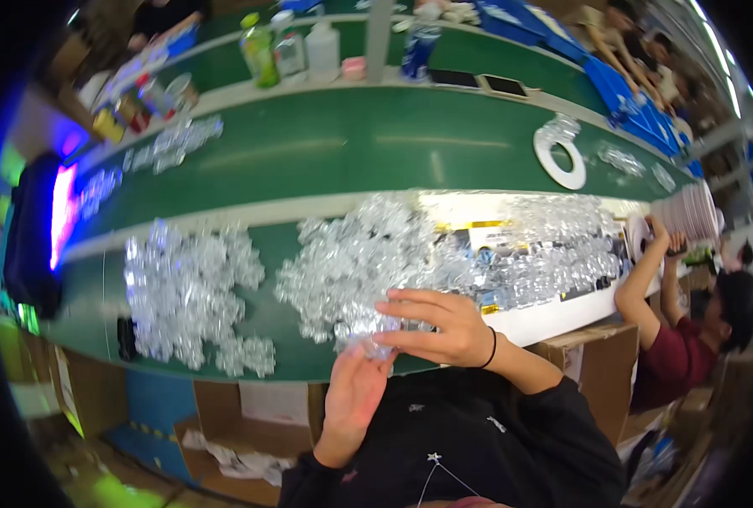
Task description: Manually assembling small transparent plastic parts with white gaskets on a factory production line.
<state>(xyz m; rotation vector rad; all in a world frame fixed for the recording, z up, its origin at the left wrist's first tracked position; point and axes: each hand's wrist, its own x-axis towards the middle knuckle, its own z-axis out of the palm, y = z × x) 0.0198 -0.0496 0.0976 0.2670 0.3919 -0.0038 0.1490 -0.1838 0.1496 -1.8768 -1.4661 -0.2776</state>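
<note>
Both hands meet just in front of the chest, at the near edge of the table [325, 152]. The right hand [440, 326] lies palm down, fingers curled, gripping a small clear plastic piece [375, 334] from above. The left hand [355, 394] stands below it, palm up and fingers loosely spread, fingertips touching the underside of the same piece; it supports rather than clamps. The piece is thus held between the two hands, the right above, the left beneath. Its long axis cannot be told: the plastic is glossy and blurs into the heap behind.

That main heap [444, 250] of like clear pieces lies directly beyond the hands, spreading from straight ahead to the right. The right hand is the nearer; its fingertips are just beside the heap's near fringe. A second heap [190, 292] lies to the left of the hands, well apart from both, nearer the left hand.

Far right, another person [689, 339] raises a hand to a stack of white discs [689, 216]. A white ring [560, 152] lies beyond the main heap. A cardboard box [241, 423] stands under the table edge, left of the left hand.
</note>
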